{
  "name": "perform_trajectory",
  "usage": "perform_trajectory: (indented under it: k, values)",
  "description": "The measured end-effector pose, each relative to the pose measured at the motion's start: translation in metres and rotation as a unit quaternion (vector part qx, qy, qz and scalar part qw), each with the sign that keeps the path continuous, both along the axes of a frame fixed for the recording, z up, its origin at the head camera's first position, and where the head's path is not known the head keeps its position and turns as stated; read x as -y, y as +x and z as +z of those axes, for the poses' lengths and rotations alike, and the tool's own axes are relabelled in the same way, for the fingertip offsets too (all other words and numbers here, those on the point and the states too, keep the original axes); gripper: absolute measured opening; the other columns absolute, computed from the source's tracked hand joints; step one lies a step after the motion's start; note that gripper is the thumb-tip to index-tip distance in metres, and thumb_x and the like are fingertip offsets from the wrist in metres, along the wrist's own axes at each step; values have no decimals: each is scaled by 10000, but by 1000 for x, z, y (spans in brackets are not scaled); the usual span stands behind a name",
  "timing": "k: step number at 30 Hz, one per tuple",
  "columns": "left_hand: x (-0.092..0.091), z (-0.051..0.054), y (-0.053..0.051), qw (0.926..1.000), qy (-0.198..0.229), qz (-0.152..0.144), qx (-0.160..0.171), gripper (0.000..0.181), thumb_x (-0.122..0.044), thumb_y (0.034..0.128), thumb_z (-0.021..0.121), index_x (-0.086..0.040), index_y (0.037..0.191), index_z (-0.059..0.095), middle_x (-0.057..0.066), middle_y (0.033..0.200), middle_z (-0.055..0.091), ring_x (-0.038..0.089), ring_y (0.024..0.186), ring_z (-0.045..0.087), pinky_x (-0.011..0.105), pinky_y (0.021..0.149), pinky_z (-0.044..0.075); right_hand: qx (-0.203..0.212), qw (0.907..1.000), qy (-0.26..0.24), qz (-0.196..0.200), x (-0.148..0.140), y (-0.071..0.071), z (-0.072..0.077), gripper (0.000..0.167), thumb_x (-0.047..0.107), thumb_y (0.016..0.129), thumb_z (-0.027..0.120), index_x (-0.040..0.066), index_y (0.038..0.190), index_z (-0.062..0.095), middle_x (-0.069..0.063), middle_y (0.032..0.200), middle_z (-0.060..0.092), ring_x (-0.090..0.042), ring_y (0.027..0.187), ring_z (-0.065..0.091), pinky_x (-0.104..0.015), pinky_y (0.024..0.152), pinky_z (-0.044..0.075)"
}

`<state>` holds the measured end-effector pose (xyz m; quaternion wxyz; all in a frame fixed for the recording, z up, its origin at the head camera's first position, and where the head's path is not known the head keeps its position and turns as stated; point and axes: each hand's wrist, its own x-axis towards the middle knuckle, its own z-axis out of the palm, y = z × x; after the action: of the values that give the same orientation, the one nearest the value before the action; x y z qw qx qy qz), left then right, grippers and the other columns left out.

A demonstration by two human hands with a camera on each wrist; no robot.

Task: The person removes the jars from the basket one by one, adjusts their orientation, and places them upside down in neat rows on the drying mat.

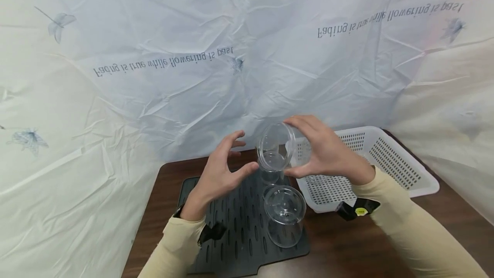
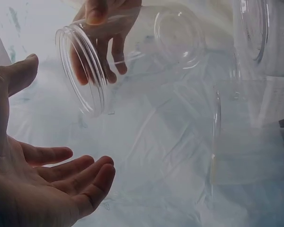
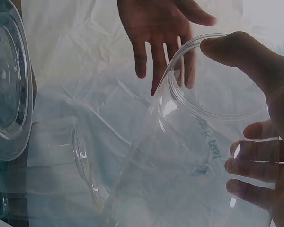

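My right hand [image 1: 328,149] grips a clear jar [image 3: 180,184] near its threaded mouth, thumb on one side and fingers on the other. The jar is tilted, its mouth facing the left hand. Just to the left, apart from the jar, my left hand [image 1: 225,164] is raised with thumb and fingers spread and nothing in it. Below the hands, a second clear container [image 1: 285,226] with a wide round top stands on a dark ribbed mat [image 1: 231,235]. Behind it, partly hidden by the held jar, is another clear container [image 1: 270,178].
A white perforated plastic basket [image 1: 393,162] sits to the right of the mat on the dark wooden table [image 1: 332,248]. A pale sheet [image 1: 173,98] printed with lettering and insects hangs behind the table and along its sides.
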<state>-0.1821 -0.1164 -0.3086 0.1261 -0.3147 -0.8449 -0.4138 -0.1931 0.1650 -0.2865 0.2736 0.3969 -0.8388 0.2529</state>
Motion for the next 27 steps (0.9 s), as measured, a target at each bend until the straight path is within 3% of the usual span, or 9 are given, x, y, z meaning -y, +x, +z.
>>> perform_trajectory:
  k: [11,18,23,27]
  values:
    - [-4,5,0,9999,157,-7,22,817,-555,859,677,-189,1507,340,3,1483,419,207,1303,486,415,1016,475,-170,9997,191,35,10,1,-1,1097,490,513,917,28,1397,460,-147,1307,544,-285,1162,538,-500,930,519]
    - [-10,9,4,9996,252,-84,73,831,-602,848,657,-179,1494,350,10,1470,416,219,1303,486,413,1011,480,-518,9982,304,40,18,1,-2,1073,505,514,903,-1,1364,487,-157,1286,556,-293,1168,541,-465,960,508]
    - [-13,9,5,9993,307,-172,78,913,-715,815,589,-169,1502,337,21,1474,406,228,1307,482,406,1010,485,-644,9969,451,-72,23,1,-3,1060,528,524,887,3,1357,494,-154,1277,560,-294,1148,549,-456,916,525]
    - [-15,10,6,9990,356,-250,57,912,-675,817,627,-153,1505,334,43,1472,408,255,1307,483,411,1004,490,-752,9957,536,-34,28,1,-5,1039,536,539,877,-2,1346,504,-152,1269,564,-286,1121,559,-442,897,531]
